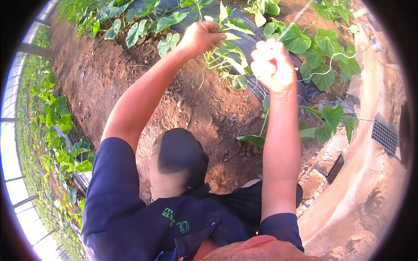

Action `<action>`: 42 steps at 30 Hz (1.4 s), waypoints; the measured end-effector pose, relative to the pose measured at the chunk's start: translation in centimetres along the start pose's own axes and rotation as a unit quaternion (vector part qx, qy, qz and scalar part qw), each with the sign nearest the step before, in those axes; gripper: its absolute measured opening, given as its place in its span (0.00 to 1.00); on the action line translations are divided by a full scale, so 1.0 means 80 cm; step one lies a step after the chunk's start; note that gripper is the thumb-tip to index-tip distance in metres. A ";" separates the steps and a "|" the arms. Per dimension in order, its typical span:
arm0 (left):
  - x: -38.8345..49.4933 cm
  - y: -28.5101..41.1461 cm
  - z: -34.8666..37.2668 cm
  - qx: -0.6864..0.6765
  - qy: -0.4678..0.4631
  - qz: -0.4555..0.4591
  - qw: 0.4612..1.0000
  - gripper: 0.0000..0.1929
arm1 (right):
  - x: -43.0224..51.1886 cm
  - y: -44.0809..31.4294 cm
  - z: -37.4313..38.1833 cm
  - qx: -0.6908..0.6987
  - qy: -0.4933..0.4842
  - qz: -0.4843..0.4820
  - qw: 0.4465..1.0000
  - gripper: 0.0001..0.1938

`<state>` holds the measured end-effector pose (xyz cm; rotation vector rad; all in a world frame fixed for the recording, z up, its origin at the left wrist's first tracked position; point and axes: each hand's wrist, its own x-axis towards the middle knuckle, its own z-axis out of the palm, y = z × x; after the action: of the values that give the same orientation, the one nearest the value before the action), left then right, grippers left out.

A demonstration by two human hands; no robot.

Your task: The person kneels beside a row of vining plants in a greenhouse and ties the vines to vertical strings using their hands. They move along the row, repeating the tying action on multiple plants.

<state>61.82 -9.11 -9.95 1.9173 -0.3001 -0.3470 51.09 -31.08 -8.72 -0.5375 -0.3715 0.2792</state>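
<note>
My left hand pinches the stem of a leafy vine between thumb and fingers, near its upper end. Thin tendrils and young leaves hang below that grip. To its right, my right hand is raised with curled fingers, washed out by bright sun. A pale string runs down from the top of the view to its fingers. Another stretch of white string loops away from beside its wrist. What lies inside the right palm is hidden by the glare.
Broad-leaved vines grow along dark plastic mulch. Bare soil surrounds my knee. An earthen wall curves along the right, with a dark grid tray against it. More plant rows stand at left.
</note>
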 end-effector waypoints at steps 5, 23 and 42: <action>0.042 0.061 0.032 -0.077 -0.016 0.078 0.994 0.21 | 0.011 0.027 0.038 -0.094 0.136 0.075 0.983 0.09; 0.033 0.088 0.086 -0.231 -0.033 0.092 0.968 0.13 | 0.015 -0.038 0.015 -0.358 0.333 0.006 0.872 0.11; 0.022 0.088 0.092 -0.104 0.007 0.151 0.983 0.14 | 0.042 -0.021 0.017 -0.411 0.407 -0.115 0.807 0.08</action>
<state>60.36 -18.60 -6.10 1.6390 -0.5183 -0.1542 53.80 -30.71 -5.84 -1.3888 0.3260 -0.3928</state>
